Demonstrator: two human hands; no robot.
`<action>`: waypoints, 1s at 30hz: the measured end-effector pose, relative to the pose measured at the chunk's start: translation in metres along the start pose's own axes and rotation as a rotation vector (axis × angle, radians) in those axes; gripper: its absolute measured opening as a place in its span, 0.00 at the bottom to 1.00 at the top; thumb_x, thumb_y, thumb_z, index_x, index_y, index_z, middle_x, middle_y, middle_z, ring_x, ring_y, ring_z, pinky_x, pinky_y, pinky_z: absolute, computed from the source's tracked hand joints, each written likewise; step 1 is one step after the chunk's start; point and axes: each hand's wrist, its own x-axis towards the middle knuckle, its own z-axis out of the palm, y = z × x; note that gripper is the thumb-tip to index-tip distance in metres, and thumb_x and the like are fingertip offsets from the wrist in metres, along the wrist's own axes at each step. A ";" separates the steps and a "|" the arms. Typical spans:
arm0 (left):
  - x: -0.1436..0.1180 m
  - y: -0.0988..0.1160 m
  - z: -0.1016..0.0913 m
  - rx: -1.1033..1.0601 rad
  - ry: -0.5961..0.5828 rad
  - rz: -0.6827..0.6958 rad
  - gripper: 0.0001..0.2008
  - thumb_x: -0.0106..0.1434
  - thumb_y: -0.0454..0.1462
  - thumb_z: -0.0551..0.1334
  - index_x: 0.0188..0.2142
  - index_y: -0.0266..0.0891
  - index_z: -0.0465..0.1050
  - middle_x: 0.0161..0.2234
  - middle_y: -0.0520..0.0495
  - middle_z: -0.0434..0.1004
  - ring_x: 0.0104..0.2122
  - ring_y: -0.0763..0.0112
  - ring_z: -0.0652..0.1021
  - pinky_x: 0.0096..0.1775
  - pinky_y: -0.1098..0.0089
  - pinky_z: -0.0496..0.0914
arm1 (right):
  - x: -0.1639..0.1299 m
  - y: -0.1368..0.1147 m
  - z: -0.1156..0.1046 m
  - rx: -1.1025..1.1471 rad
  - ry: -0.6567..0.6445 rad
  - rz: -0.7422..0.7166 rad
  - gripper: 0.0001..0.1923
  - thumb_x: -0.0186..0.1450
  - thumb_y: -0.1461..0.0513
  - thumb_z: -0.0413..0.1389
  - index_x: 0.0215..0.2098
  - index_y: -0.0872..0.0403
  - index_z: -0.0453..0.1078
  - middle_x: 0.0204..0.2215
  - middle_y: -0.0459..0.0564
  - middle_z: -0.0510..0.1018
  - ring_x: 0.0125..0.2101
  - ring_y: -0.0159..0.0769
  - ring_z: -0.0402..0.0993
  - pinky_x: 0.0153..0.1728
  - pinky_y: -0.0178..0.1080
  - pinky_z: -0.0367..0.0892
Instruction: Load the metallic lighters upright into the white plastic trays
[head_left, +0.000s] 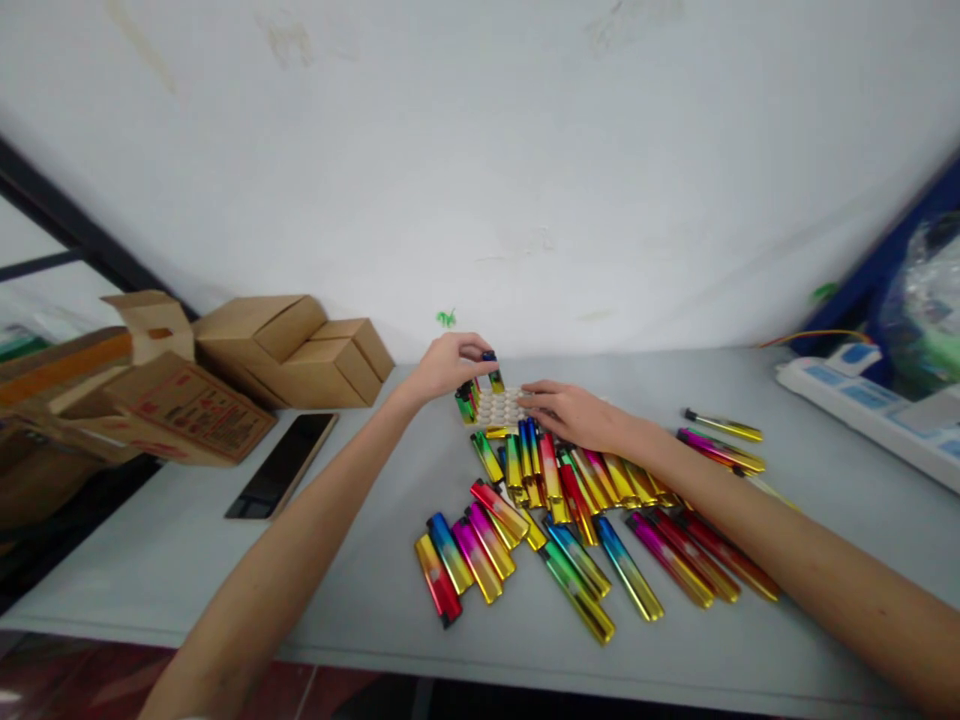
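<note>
We see a lighter (493, 377) pinched by its dark top between the thumb and fingertips of our left hand (448, 367), standing upright over the white tray (504, 406) of round cells at the far middle of the table (150, 540). It looks light, stiff and glossy, so likely slippery; the cap end seems the surest place to grip. A few lighters already stand in the tray's left cells. Our right hand (574, 412) lies flat at three o'clock of the tray, fingers together and touching its edge. At six o'clock spreads a heap of coloured lighters (570, 520). At nine o'clock lie a phone (281, 465) and cardboard boxes (292, 350); at three o'clock, a power strip (862, 405).
</note>
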 end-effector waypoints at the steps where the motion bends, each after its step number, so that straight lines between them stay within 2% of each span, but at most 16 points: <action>1: -0.001 -0.001 -0.001 0.042 -0.040 -0.008 0.16 0.54 0.45 0.73 0.36 0.36 0.79 0.31 0.44 0.84 0.32 0.63 0.82 0.36 0.65 0.75 | 0.000 0.000 0.001 0.003 0.007 0.000 0.18 0.76 0.64 0.50 0.58 0.56 0.76 0.58 0.63 0.78 0.54 0.47 0.79 0.57 0.52 0.73; 9: 0.002 -0.002 -0.010 0.235 -0.090 -0.005 0.15 0.54 0.45 0.71 0.36 0.38 0.77 0.32 0.43 0.84 0.35 0.60 0.82 0.38 0.64 0.76 | -0.001 0.007 0.007 0.013 0.018 -0.010 0.18 0.76 0.63 0.50 0.58 0.55 0.76 0.57 0.61 0.78 0.52 0.45 0.79 0.56 0.49 0.74; 14: 0.003 0.004 -0.018 0.259 -0.162 -0.008 0.14 0.54 0.44 0.70 0.35 0.37 0.77 0.30 0.44 0.82 0.33 0.63 0.81 0.37 0.66 0.74 | -0.001 0.008 0.007 0.023 0.005 -0.008 0.18 0.76 0.63 0.49 0.58 0.56 0.76 0.58 0.63 0.77 0.52 0.47 0.79 0.56 0.51 0.73; 19: 0.004 0.010 -0.013 0.288 -0.142 -0.002 0.11 0.53 0.41 0.69 0.32 0.37 0.75 0.27 0.47 0.81 0.30 0.67 0.80 0.33 0.70 0.71 | -0.001 0.004 0.004 0.039 0.014 0.018 0.19 0.75 0.64 0.50 0.59 0.56 0.76 0.59 0.64 0.77 0.53 0.48 0.79 0.57 0.52 0.72; 23: 0.005 0.009 -0.010 0.318 -0.194 -0.002 0.09 0.52 0.40 0.69 0.30 0.38 0.75 0.27 0.48 0.82 0.28 0.67 0.79 0.30 0.71 0.69 | -0.001 0.000 0.002 0.051 0.011 0.029 0.19 0.75 0.65 0.50 0.59 0.57 0.76 0.59 0.65 0.77 0.54 0.49 0.79 0.58 0.53 0.72; 30: 0.011 0.009 -0.012 0.379 -0.215 -0.034 0.07 0.49 0.38 0.70 0.28 0.39 0.77 0.24 0.49 0.80 0.27 0.65 0.78 0.30 0.69 0.69 | -0.001 0.000 0.001 0.040 -0.001 0.021 0.19 0.76 0.64 0.50 0.59 0.57 0.76 0.59 0.64 0.77 0.54 0.48 0.78 0.59 0.53 0.72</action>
